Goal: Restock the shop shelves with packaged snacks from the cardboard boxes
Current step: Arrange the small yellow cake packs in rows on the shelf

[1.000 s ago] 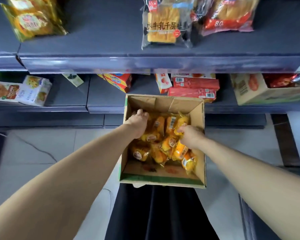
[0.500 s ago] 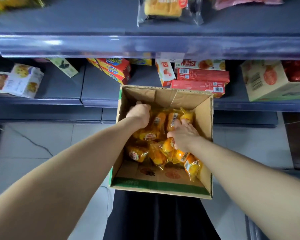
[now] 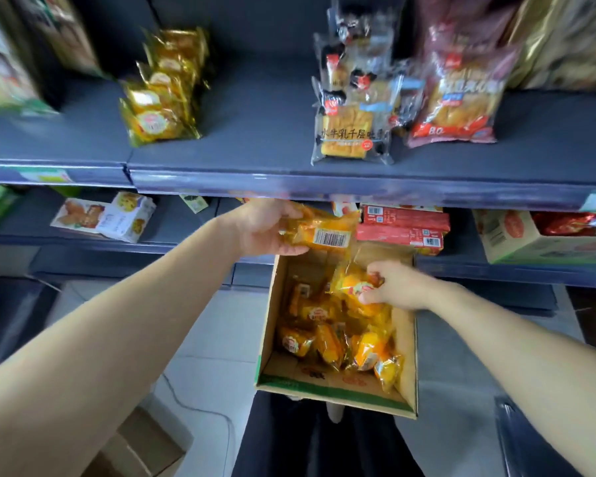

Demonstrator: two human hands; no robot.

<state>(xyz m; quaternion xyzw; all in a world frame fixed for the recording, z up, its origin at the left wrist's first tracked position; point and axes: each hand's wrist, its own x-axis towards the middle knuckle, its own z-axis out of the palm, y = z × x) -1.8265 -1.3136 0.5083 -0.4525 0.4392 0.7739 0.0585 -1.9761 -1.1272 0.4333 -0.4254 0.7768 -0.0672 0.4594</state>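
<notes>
An open cardboard box (image 3: 406,356) stands below me, holding several yellow-orange snack packets (image 3: 327,339). My left hand (image 3: 265,228) grips one yellow packet (image 3: 324,232), barcode up, above the box's far edge and just under the upper shelf's front lip. Inside the box, my right hand (image 3: 399,287) holds another yellow packet (image 3: 353,287), lifted a little over the pile. On the upper shelf (image 3: 255,132) a stack of matching gold-yellow packets (image 3: 162,94) lies at the left.
Clear bread packs (image 3: 353,132) and a red-pink bag (image 3: 458,98) sit right on the upper shelf. The lower shelf carries red boxes (image 3: 403,228), a white carton (image 3: 128,216) and an open carton (image 3: 530,242). Another cardboard box (image 3: 135,445) is at bottom left.
Both hands were down in the box among the packets. My left hand has risen out with one packet, my right has lifted another, and the view has tilted up toward the upper shelf.
</notes>
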